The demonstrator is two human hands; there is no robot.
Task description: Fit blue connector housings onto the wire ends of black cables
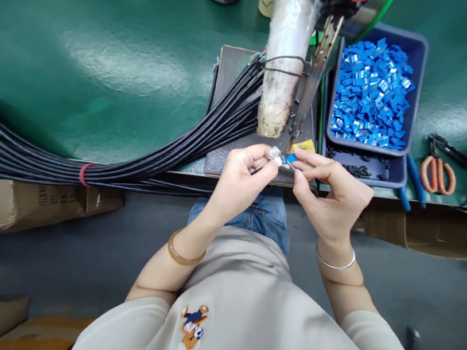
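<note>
My left hand (241,181) is closed in a pinch on the end of a black cable (258,167), where a small clear-white plug (275,154) shows at the fingertips. My right hand (327,191) is closed in a pinch on a small blue connector piece (291,158), which touches the plug. Both hands meet just in front of the bench edge, over a dark mat (237,139). A thick bundle of black cables (127,164), tied with a red band (84,174), runs from the left across the green bench (114,70) toward my hands.
A blue tray (411,51) heaped with blue connector pieces stands at the right over a second tray (372,170). A wrapped fixture (288,69) with a metal blade leans above my hands. Orange-handled scissors (437,175) lie at the far right. Cardboard boxes (24,204) sit below the bench.
</note>
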